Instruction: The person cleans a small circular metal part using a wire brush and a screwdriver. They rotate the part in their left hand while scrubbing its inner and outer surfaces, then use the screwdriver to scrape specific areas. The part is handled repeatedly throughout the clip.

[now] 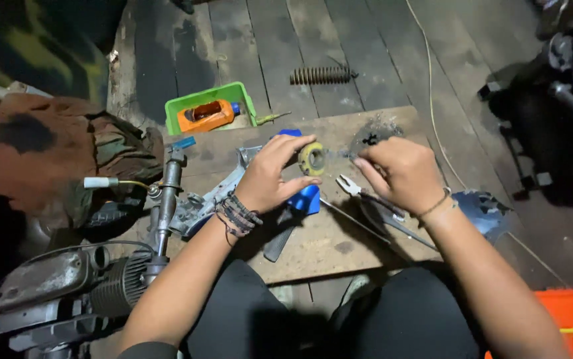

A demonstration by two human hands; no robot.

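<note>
Head view: left hand grip clamped on yellow-green ring, right hand fingers pinched together beside it.

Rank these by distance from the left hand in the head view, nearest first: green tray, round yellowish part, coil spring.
1. Round yellowish part: held at the left hand fingertips.
2. Green tray: beyond the hand, to its left.
3. Coil spring: on the floorboards past the board.

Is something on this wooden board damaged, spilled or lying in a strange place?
A dark scorched-looking patch marks the wooden board near its far edge, beyond the right hand. A rusty coil spring lies loose on the plank floor.
</note>
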